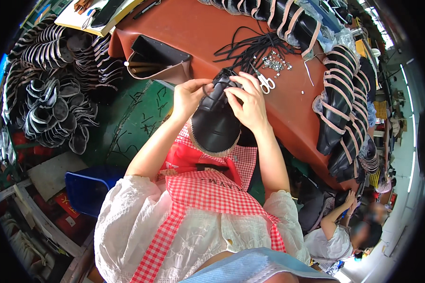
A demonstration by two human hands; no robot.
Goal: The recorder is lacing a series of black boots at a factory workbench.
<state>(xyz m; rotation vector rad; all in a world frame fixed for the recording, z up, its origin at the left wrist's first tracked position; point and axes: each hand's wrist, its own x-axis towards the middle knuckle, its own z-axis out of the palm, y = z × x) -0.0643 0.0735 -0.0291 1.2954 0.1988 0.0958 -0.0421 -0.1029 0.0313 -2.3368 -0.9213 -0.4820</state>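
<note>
A black shoe upper (216,129) with a pale toothed edge is in front of me, its rounded end toward my body and its strapped end toward the table. My left hand (190,98) pinches a thin black strap (206,92) at the left side of the upper. My right hand (248,100) is closed at the strapped part, thumb and fingers gripping the upper there. The fingers hide the exact spot where strap and upper meet. Just past my hands lies a bundle of black straps (243,49), with small metal buckles (275,63) and white-handled scissors (265,83) beside it.
The brown-covered table (288,106) carries rows of black uppers (337,89) along its far and right edges. An open beige box (170,73) hangs at its left edge. Piled uppers (56,101) and a blue stool (87,186) are at left. Another person (333,236) sits at lower right.
</note>
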